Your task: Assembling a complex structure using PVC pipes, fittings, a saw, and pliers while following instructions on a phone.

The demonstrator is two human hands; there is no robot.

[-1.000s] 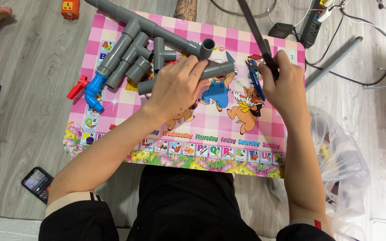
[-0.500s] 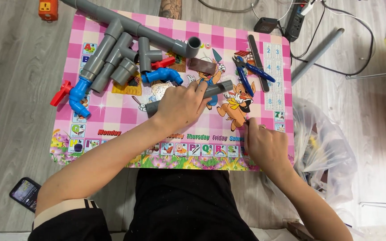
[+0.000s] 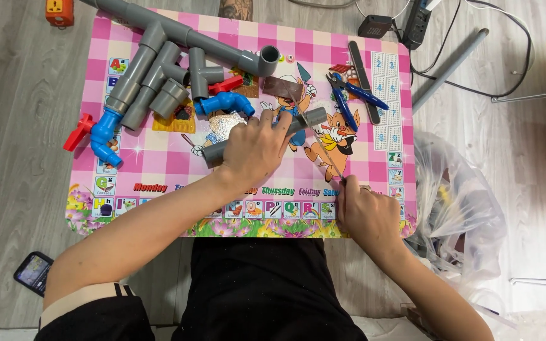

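Pink cartoon mat (image 3: pixel 159 158) covered the wooden floor. Nearest, the right hand (image 3: pixel 366 211) had dropped back, fist clenched around a thin saw blade (image 3: pixel 316 129); beyond, the left hand (image 3: pixel 257 145) pressed the grey pipe (image 3: pixel 304 121) flat, so cutting looked underway.

Your short grey plastic pipe (image 3: pixel 266 136) lies slantwise at the centre of the frame on the pink checked mat, its right end raised toward the upper right. Across that end rests your thin metal saw blade (image 3: pixel 320 142), running diagonally down toward the lower right.
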